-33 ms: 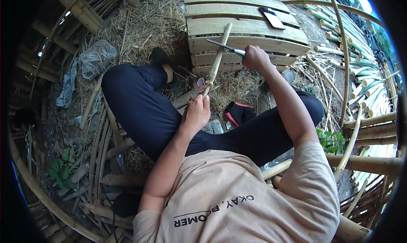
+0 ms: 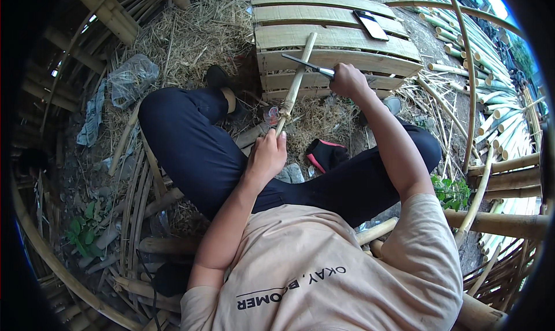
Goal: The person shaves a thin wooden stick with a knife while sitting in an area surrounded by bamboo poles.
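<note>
My left hand [image 2: 267, 156] is closed around the near end of a pale bamboo stick [image 2: 293, 90]. The stick slants up and away from me, its far end leaning over the front edge of a slatted wooden crate [image 2: 289, 27]. A knotty joint with frayed fibres shows on it a little above my fingers. My right hand [image 2: 349, 80] grips the handle of a knife [image 2: 307, 64]. Its narrow blade points left and crosses over the stick near the crate's edge. Whether the edge bites into the stick, I cannot tell.
A phone [image 2: 370, 25] lies on the crate's top at the right. Straw [image 2: 191, 42] and bamboo scraps litter the ground. Between my legs is a black and pink cloth item [image 2: 327, 154]. A clear plastic bag [image 2: 133, 79] lies left; cut bamboo poles [image 2: 500, 108] are piled right.
My right hand has dropped very slightly. The stick and my left hand look the same.
</note>
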Action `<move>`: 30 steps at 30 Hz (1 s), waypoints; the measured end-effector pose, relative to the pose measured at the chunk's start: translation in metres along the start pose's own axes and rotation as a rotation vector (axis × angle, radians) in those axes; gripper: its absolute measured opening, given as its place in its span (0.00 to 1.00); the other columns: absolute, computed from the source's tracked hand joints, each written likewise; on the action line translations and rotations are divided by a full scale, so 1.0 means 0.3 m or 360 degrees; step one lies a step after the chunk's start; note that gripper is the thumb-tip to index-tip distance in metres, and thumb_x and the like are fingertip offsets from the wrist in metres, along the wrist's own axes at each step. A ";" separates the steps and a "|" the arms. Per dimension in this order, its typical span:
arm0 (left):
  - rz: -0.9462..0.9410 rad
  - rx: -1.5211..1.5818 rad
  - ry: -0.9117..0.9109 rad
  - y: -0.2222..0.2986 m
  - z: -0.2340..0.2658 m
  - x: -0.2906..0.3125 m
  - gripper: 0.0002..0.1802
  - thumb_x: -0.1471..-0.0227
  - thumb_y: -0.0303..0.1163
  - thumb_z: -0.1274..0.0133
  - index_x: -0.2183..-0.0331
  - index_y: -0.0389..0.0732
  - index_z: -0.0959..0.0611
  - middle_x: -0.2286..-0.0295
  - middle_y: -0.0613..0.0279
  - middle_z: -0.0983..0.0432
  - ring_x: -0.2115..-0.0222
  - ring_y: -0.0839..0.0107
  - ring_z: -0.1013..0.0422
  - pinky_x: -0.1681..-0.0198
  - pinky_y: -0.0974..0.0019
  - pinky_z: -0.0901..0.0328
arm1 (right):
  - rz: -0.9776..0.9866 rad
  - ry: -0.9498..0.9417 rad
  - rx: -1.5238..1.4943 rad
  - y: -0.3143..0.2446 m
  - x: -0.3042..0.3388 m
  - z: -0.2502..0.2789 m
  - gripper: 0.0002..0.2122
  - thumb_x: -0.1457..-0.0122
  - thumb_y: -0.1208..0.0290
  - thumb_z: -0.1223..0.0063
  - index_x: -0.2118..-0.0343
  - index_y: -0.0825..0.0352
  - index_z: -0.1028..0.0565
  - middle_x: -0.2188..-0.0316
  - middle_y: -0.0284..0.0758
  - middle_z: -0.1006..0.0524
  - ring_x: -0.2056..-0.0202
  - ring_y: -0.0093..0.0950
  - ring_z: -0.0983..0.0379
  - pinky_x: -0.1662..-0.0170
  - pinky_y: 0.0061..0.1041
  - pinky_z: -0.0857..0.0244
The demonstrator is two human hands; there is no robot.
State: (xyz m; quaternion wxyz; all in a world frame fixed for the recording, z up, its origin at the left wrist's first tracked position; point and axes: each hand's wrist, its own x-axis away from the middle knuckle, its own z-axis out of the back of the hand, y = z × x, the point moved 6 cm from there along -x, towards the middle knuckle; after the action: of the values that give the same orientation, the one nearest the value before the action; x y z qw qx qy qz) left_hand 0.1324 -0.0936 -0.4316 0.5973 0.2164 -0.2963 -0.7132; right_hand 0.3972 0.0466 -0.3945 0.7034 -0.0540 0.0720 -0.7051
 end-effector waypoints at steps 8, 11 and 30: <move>-0.0198 -0.1318 0.1142 0.180 0.611 -0.015 0.15 0.39 0.44 0.48 0.60 0.43 0.18 0.58 0.63 0.25 0.49 0.61 0.33 0.52 0.49 0.38 | -0.0052 -0.0083 0.0024 -0.026 0.046 0.024 0.11 0.52 0.70 0.45 0.67 0.69 0.18 0.66 0.51 0.19 0.62 0.50 0.21 0.55 0.44 0.26; 0.0058 -0.1616 0.0992 0.072 0.733 -0.063 0.17 0.42 0.46 0.46 0.62 0.43 0.18 0.60 0.62 0.26 0.53 0.61 0.32 0.53 0.46 0.38 | -0.0033 -0.0030 -0.0004 -0.035 0.036 0.017 0.11 0.52 0.70 0.45 0.67 0.69 0.18 0.66 0.51 0.18 0.62 0.50 0.20 0.55 0.44 0.26; 0.0112 -0.1098 0.0861 0.016 0.565 0.050 0.18 0.37 0.46 0.51 0.60 0.39 0.27 0.65 0.51 0.30 0.65 0.49 0.25 0.65 0.50 0.28 | -0.0060 -0.0276 -0.0047 -0.041 -0.002 0.004 0.12 0.51 0.71 0.47 0.66 0.72 0.19 0.64 0.54 0.19 0.59 0.50 0.21 0.53 0.43 0.26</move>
State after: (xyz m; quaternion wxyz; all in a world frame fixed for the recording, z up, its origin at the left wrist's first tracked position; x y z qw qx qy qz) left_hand 0.0209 -0.0811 -0.3038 0.7147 0.1729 0.1191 -0.6672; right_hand 0.3854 0.0470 -0.3911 0.6927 -0.1266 0.0201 -0.7098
